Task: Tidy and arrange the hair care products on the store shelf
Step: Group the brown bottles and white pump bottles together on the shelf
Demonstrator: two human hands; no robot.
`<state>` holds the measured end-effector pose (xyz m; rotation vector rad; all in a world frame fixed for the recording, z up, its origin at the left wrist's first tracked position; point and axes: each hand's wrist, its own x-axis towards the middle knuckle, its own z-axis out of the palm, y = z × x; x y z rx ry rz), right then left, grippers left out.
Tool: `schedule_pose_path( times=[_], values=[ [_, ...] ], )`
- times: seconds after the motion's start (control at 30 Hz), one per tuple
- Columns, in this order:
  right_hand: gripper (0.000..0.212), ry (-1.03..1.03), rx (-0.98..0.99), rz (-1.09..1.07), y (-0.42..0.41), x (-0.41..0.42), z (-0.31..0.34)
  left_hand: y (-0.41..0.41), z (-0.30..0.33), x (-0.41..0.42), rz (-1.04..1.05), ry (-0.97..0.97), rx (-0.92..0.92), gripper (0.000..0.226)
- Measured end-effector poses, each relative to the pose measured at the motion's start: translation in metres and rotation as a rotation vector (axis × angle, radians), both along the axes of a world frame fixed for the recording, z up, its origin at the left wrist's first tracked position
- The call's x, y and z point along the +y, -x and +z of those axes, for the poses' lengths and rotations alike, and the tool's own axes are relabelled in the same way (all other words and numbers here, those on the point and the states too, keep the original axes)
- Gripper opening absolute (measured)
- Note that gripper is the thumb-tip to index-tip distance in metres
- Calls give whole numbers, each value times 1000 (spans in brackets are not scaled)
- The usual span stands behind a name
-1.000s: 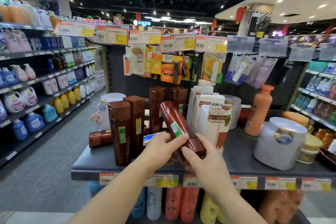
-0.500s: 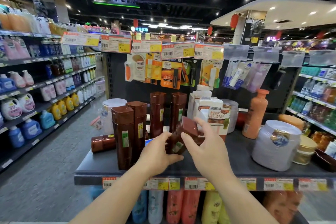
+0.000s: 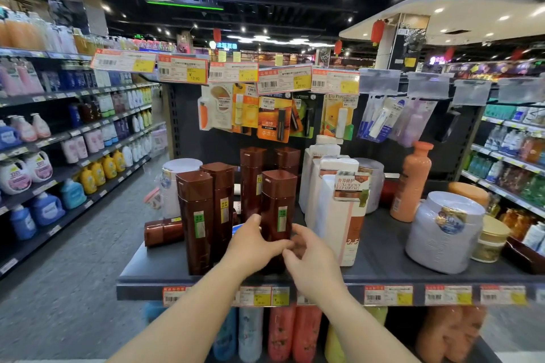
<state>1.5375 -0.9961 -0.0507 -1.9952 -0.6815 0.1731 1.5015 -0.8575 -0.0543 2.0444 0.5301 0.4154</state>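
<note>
Several tall brown hair-care bottles stand on the dark shelf (image 3: pixel 383 262). One brown bottle (image 3: pixel 278 203) stands upright at the front, next to the white boxed bottles (image 3: pixel 336 215). My left hand (image 3: pixel 253 244) grips its lower part from the left. My right hand (image 3: pixel 309 256) is at its base on the right, fingers curled toward it. Another brown bottle (image 3: pixel 162 231) lies on its side at the shelf's left end. Two brown bottles (image 3: pixel 196 218) stand in front on the left.
A large white tub (image 3: pixel 442 233) and a gold-lidded jar (image 3: pixel 489 242) sit on the right of the shelf, an orange bottle (image 3: pixel 411 186) behind them. Carded items hang above. Price tags line the shelf edge (image 3: pixel 389 295). An aisle of detergent shelves runs along the left.
The brown bottle, tilted in both hands a second ago, now stands upright on the shelf beside the white boxes. Both hands have dropped to its lower part.
</note>
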Motion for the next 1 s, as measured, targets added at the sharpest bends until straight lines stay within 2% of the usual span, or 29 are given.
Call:
schedule_pose_path(
  times=[0.17,0.27,0.4,0.47,0.73,1.0],
  values=[
    [47,-37,66,24,-7,0,-4,9,-20,14,-176,176,21,53],
    [45,-47,99,16,-11,0,-4,7,-28,13,-121,106,1,40],
    [45,-28,95,22,-16,-1,-6,-11,-36,14,-81,4,-7,34],
    [44,21,68,15,-19,0,-9,-23,-38,14,-87,3,-15,34],
    [63,104,111,33,-39,7,-16,-64,-40,22,-35,-96,5,41],
    [66,137,121,52,-47,11,-30,-73,-44,20,56,-213,20,39]
  ],
)
